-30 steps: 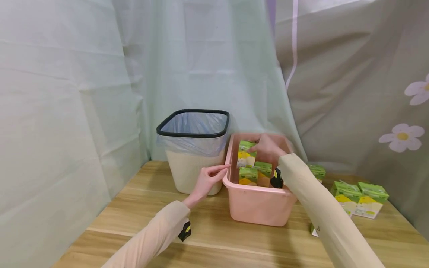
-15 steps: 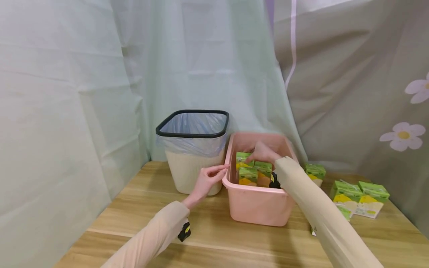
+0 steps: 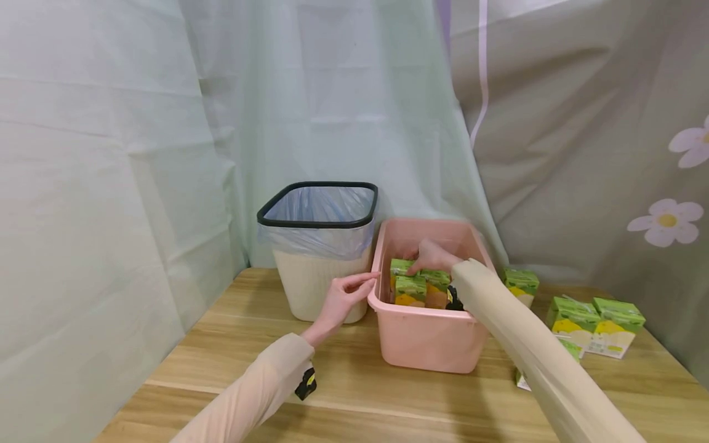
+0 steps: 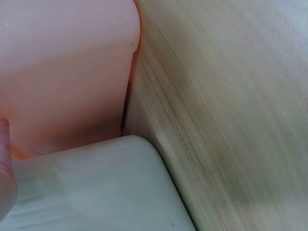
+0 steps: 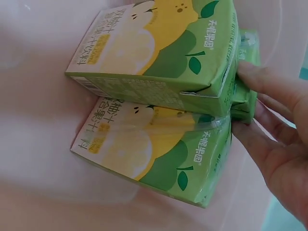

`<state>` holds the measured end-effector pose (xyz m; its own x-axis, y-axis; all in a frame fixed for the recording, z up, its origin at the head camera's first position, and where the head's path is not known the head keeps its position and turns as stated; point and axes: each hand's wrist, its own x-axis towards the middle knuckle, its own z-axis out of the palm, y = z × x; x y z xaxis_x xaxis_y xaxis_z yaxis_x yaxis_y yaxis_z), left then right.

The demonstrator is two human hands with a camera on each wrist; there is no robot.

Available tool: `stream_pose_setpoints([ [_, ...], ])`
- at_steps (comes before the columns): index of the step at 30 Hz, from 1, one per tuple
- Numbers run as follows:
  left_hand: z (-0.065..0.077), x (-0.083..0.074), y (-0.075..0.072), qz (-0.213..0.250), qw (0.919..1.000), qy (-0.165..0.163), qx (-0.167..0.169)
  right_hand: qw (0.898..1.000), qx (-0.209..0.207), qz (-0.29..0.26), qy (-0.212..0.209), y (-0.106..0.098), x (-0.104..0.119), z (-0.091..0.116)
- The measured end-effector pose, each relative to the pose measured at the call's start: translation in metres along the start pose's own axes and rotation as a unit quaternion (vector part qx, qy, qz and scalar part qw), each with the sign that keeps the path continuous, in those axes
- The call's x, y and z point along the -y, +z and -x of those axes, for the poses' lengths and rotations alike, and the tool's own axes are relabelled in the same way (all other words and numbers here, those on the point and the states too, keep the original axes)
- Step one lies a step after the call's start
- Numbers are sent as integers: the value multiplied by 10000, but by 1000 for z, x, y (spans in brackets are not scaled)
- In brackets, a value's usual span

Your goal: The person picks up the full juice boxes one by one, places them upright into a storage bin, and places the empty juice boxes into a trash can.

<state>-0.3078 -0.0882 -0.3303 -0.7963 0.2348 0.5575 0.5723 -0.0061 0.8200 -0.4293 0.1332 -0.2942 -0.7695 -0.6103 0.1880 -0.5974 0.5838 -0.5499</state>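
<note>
In the head view, a pink plastic tub holds several green-and-yellow juice boxes. My right hand reaches down inside it. Its thumb and fingers grip the top of the rear-left juice box, which in the right wrist view shows partly behind two others, a nearer juice box and a lower juice box. My left hand pinches the tub's left rim between thumb and fingers; in the left wrist view only a digit shows, close against the tub's outer wall.
A cream trash bin with a black rim and a bluish liner stands just left of the tub. Several more juice boxes, among them one juice box at the far right, stand on the wooden table. Cloth curtains hang behind.
My right hand has lowered the juice box from higher in the tub down beside the others. My left hand has stayed at the rim.
</note>
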Motion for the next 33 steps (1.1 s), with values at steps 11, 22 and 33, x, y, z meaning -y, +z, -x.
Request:
stream_pose_setpoints([
  [11, 1, -1, -1, -7, 10000, -77, -13, 9998, 159, -65, 115, -2, -1, 5],
  [22, 1, -1, -1, -47, 10000, -30, -49, 9939, -265, -665, 842, -20, 22, 12],
  [33, 0, -4, -3, 58, 9996, -231, 134, 9962, -585, -628, 121, -66, 42, 33],
])
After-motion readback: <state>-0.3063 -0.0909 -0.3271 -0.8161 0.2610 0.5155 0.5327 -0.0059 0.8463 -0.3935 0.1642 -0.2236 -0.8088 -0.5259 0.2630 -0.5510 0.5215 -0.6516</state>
